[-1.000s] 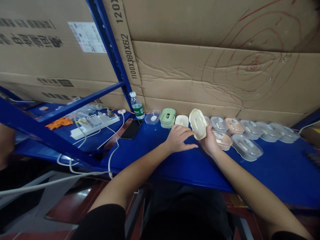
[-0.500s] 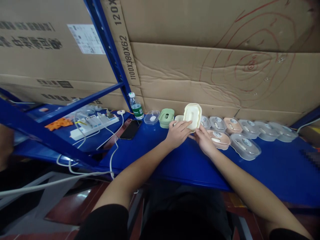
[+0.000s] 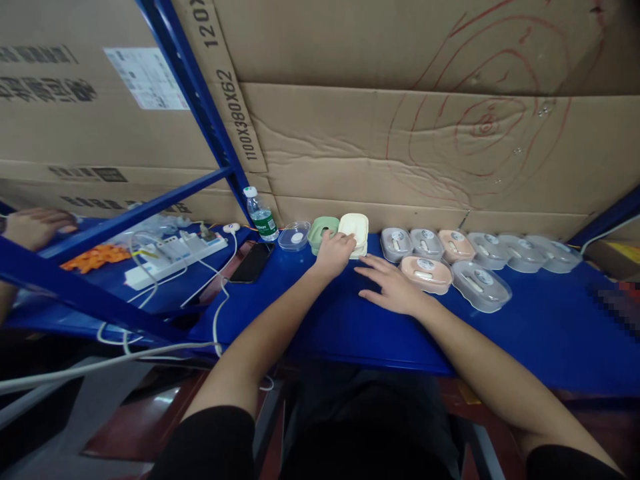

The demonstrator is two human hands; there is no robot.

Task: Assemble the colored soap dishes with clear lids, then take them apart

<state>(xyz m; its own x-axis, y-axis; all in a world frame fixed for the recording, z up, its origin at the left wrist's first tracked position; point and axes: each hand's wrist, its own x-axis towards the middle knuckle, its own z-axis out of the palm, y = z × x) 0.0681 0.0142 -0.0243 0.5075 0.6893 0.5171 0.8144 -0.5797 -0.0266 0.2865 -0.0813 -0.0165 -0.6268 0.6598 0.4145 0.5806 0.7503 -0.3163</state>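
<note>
A cream-coloured lid (image 3: 354,225) leans over a cream box (image 3: 361,253) at the back of the blue table. My left hand (image 3: 335,255) is at the lid's lower left edge, its fingers over the lid; how firmly they grip is hard to see. To the right, my right hand (image 3: 387,283) is open above the table, fingers spread, holding nothing, its fingertips just in front of the cream box. A green box (image 3: 320,235) stands directly left of the cream pieces, partly behind my left hand. Left of that lies a clear lid (image 3: 295,237).
Several lidded boxes, grey (image 3: 483,287) and pink (image 3: 426,275), stand in rows at the right. A water bottle (image 3: 263,221), black phone (image 3: 253,262) and power strip (image 3: 175,260) with cables are left. Another person's hand (image 3: 43,227) is at the far left.
The cream lid has come down and left, over beside the green box. My right hand has let go of it and spread its fingers. Another person's hand has appeared at the far left.
</note>
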